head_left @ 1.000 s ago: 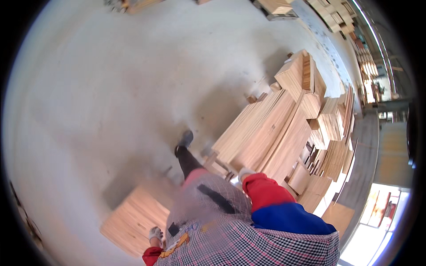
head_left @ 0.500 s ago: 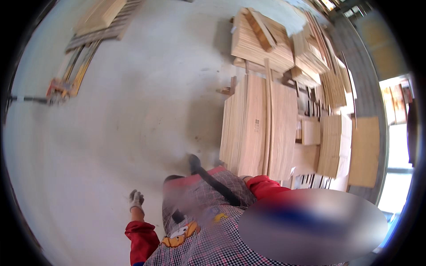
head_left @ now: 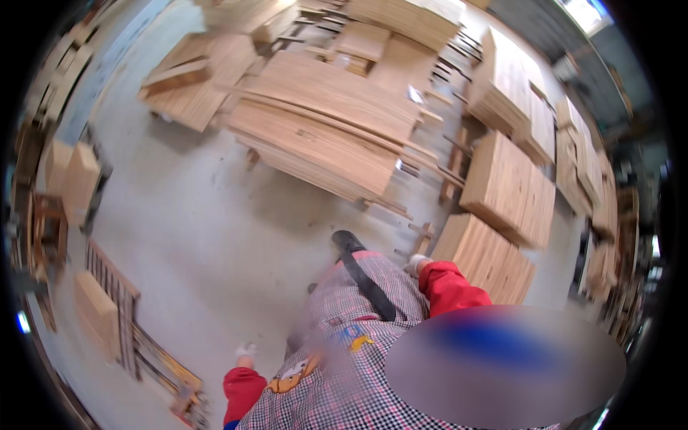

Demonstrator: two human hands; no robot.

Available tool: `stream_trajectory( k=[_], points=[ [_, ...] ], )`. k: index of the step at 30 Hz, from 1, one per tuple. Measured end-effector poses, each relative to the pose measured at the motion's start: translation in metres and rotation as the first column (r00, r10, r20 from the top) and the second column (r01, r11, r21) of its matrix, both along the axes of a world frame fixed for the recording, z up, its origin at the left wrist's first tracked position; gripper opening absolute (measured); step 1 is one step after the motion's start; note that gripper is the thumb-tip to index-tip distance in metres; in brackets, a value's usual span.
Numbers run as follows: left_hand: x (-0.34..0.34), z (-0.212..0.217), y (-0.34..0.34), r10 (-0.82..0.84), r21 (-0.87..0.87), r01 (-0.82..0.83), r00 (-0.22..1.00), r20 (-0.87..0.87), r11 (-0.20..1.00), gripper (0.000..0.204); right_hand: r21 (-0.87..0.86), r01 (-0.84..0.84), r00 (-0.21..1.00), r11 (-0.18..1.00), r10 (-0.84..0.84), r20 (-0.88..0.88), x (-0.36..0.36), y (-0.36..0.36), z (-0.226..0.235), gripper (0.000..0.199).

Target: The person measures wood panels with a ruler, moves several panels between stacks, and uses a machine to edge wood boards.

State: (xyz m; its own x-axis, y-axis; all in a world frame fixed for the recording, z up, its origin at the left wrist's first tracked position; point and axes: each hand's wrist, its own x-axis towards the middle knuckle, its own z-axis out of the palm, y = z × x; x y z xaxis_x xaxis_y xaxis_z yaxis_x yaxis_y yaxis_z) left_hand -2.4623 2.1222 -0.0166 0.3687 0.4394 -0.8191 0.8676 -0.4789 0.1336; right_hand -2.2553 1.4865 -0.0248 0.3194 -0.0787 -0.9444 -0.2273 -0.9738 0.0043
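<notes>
My left hand, in a pale glove with a red sleeve behind it, hangs low at my side over the concrete floor. Its fingers look loosely apart, with nothing seen in them. My right hand, also gloved, is by my right hip in front of the checked apron; its fingers are too small and blurred to make out. Nearest to that hand is a stack of wood panels on the right. Ahead lies a wide, low stack of boards with long strips across its top.
More panel stacks stand along the right. A smaller board stack with a loose block on it is far left. A pallet jack and a slatted pallet are at the lower left. Grey floor shows between them.
My view has swung to the right: the board stacks have shifted left and more stacks have come in on the right. Both hands remain low at my sides.
</notes>
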Motion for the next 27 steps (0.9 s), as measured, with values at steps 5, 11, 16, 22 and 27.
stream_trajectory(
  k=[5, 11, 16, 22, 27],
  points=[
    [0.113, 0.055, 0.097, 0.480, -0.099, -0.485, 0.776, 0.410, 0.869, 0.009, 0.095, 0.103, 0.967, 0.990, -0.078, -0.244, -0.199, 0.013, -0.122, 0.038],
    [0.211, 0.051, 0.047, 0.081, -0.059, -0.067, 0.960, 0.267, 0.996, 0.021, 0.066, 0.274, 0.925, 0.960, -0.244, -0.290, -0.267, 0.051, -0.117, 0.038],
    [0.245, 0.066, -0.098, -0.577, -0.101, 0.714, 0.633, 0.517, 0.693, 0.034, 0.108, 0.387, 0.899, 0.916, -0.348, -0.267, -0.229, 0.053, -0.076, 0.047],
    [0.259, 0.133, -0.215, -0.586, -0.143, 0.764, 0.587, 0.559, 0.629, 0.036, 0.219, 0.684, 0.684, 0.695, -0.716, 0.139, -0.208, -0.013, -0.078, 0.050],
    [0.201, 0.024, -0.101, -0.566, 0.044, 0.600, 0.723, 0.397, 0.798, 0.032, 0.109, 0.629, 0.750, 0.770, -0.638, 0.173, -0.146, -0.038, 0.003, 0.049]
  ],
)
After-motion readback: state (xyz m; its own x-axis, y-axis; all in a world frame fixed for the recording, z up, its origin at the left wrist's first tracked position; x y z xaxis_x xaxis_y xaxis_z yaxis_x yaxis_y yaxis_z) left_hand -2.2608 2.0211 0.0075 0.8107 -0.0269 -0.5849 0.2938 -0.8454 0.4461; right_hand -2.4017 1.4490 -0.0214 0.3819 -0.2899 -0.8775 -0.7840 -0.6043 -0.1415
